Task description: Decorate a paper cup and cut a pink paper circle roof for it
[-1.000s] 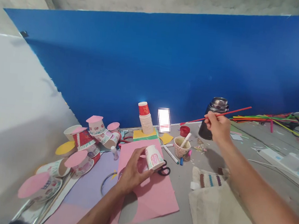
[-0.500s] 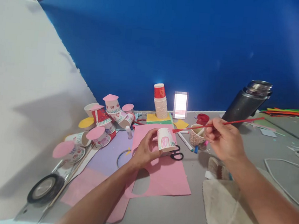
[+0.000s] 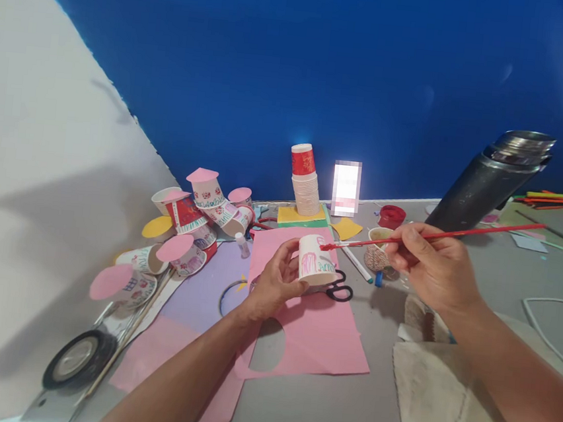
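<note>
My left hand (image 3: 277, 278) grips a white paper cup (image 3: 310, 263) from its left side, holding it tilted above the pink paper. Pink and green painted marks show on the cup's wall. In my right hand (image 3: 435, 265) is a long red paintbrush (image 3: 383, 242), held like a pen, its red-coated bristles touching the cup's upper right side. Beneath and right of the cup lie black-handled scissors (image 3: 341, 286), their blades partly hidden. The pink paper sheet (image 3: 319, 334) has a round hole cut in it.
Decorated paper cups (image 3: 185, 255) crowd the left, near a roll of black tape (image 3: 79, 359). A stack of cups (image 3: 306, 190) stands at the back. A dark open flask (image 3: 488, 181), a red paint pot (image 3: 391, 215) and a beige cloth (image 3: 436, 392) are on the right.
The brush tip has moved from beside the cup's right edge onto its wall. My view has shifted slightly; the left hand still holds the cup, turned a little.
</note>
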Motion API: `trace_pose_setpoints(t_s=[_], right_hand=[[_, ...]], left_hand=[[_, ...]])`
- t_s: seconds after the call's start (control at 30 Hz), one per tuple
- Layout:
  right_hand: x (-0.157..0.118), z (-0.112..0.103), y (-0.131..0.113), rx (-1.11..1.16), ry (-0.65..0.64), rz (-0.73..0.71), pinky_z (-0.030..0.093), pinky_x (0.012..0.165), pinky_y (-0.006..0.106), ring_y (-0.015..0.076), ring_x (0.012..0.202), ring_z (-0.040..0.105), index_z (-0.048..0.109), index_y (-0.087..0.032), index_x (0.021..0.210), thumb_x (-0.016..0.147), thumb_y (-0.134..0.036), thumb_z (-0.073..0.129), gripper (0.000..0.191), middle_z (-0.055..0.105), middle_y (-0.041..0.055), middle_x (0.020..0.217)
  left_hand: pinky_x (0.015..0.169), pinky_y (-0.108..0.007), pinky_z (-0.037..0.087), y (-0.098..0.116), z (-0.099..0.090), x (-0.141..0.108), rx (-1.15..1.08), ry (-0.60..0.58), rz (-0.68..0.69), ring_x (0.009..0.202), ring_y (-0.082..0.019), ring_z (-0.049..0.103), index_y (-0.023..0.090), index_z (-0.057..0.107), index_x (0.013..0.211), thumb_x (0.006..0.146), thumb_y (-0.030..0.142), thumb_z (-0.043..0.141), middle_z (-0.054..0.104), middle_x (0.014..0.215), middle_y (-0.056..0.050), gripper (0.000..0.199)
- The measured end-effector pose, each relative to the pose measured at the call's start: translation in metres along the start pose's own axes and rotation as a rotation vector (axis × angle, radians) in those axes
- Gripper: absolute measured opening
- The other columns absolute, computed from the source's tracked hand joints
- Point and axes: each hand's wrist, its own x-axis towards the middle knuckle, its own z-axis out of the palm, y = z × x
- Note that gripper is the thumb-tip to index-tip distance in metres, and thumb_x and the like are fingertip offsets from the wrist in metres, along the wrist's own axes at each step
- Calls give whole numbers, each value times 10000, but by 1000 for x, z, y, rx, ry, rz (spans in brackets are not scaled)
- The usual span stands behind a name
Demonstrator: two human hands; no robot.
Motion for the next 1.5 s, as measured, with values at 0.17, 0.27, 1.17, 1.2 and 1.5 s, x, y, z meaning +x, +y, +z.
trace_pose_setpoints(t_s=[0.17, 0.27, 1.17, 1.2, 1.5], right_hand=[[-5, 3, -2, -53, -10, -10, 361, 450, 254, 108, 512, 545, 813, -247, 767, 736, -578, 926, 351, 720, 42, 673], [-5, 4, -4, -51, -2, -22, 359, 447, 256, 102, 497, 534, 805, -247, 745, 711, -589, 938, 369, 722, 42, 663], [-3, 1, -7, -92, 6, -51, 363, 414, 291, 123, 491, 505, 806, -269, 754, 744, -590, 913, 338, 703, 40, 650], [-3, 2, -7, -89, 0, -40, 366, 419, 289, 121, 490, 502, 804, -268, 748, 733, -594, 919, 347, 700, 38, 643], [-4, 2, -5, -103, -15, -57, 368, 431, 291, 130, 504, 511, 806, -267, 762, 761, -582, 903, 329, 714, 40, 658]], left_hand=[[1141, -532, 508, 0, 1, -1, 11, 4, 30, 1383, -376, 601, 249, 523, 1397, 654, 233, 941, 625, 1460, -139, 853], [1134, -522, 512, -1, 1, 0, 14, 6, 33, 1394, -376, 588, 248, 528, 1397, 642, 216, 942, 630, 1448, -139, 861], [1135, -502, 504, -6, -4, 1, -5, -15, 30, 1399, -375, 585, 259, 546, 1407, 647, 204, 947, 633, 1465, -130, 862], [1130, -503, 506, -5, -3, 1, -2, -15, 24, 1397, -375, 586, 261, 543, 1410, 647, 202, 948, 632, 1466, -130, 865], [1123, -492, 504, -6, -3, 0, 9, -23, 28, 1391, -370, 588, 268, 551, 1403, 651, 190, 949, 618, 1482, -128, 855]])
